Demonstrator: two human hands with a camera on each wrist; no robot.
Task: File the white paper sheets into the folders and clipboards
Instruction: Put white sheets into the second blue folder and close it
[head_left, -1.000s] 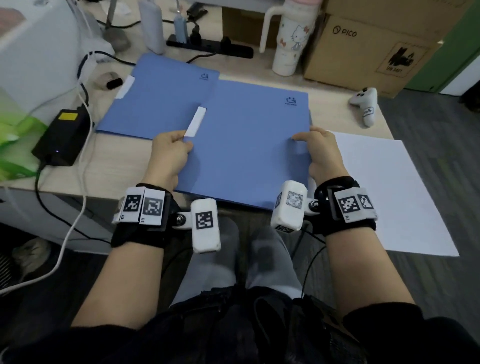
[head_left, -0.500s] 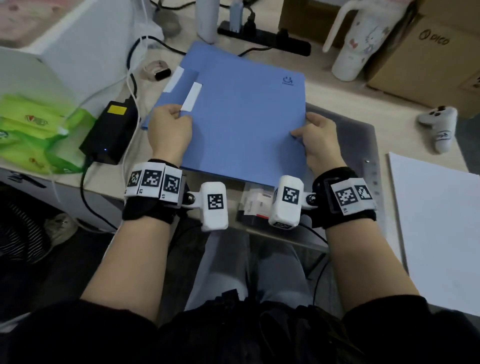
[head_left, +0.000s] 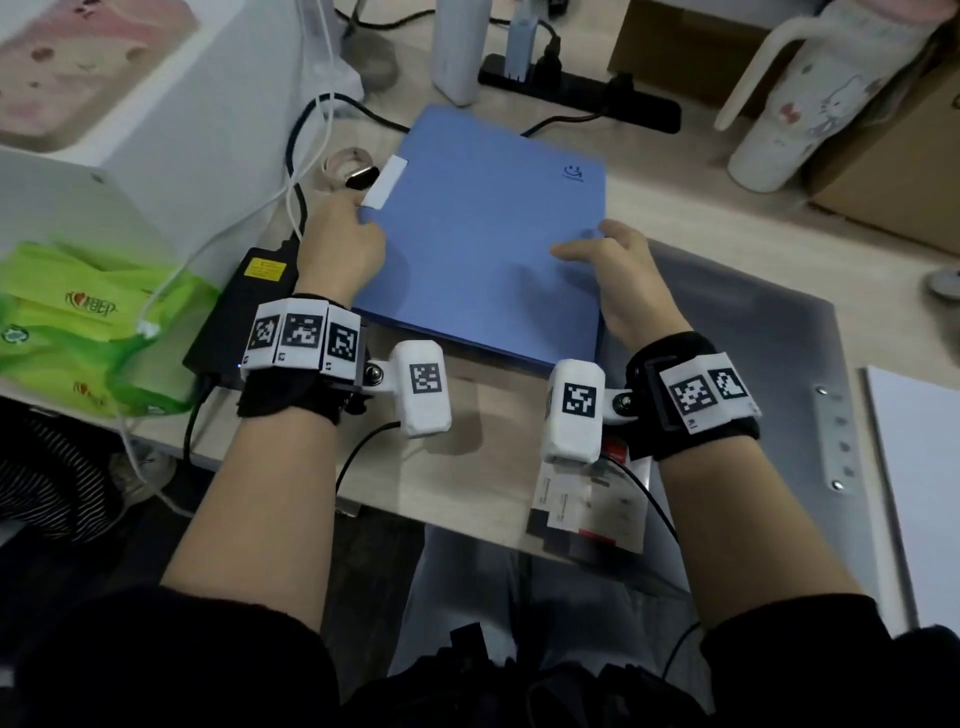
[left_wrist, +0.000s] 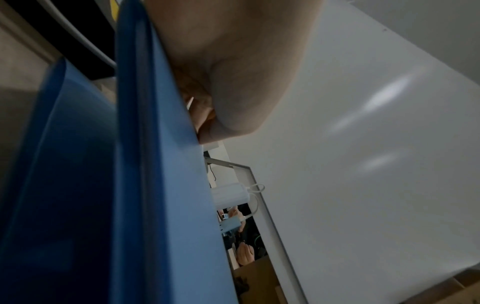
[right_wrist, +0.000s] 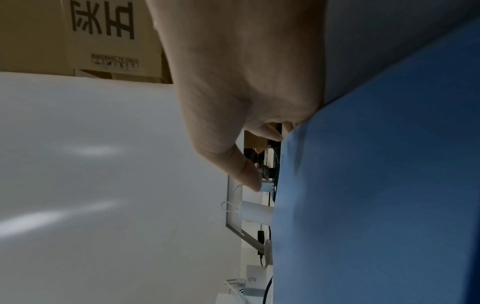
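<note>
A blue folder (head_left: 493, 234) lies at the back middle of the desk, with a white label tab (head_left: 385, 183) at its left edge. My left hand (head_left: 340, 244) pinches that left edge just below the tab. My right hand (head_left: 618, 275) grips the right edge, thumb on top. In the left wrist view the held folder (left_wrist: 161, 185) sits above a second blue folder (left_wrist: 52, 164). The right wrist view shows the folder (right_wrist: 376, 185) beside my hand (right_wrist: 246, 82). A translucent grey clipboard (head_left: 753, 364) lies to the right, and white paper sheets (head_left: 924, 493) lie at the far right.
A black power adapter (head_left: 244, 306) and green packets (head_left: 78, 332) sit left of the folder, under a white box (head_left: 104, 130). Cables, a power strip (head_left: 582, 98), a tumbler (head_left: 795, 114) and a cardboard box (head_left: 883, 171) line the back.
Both hands have carried the blue folder left and away, onto the other blue folder. The grey clipboard that lay under it now shows.
</note>
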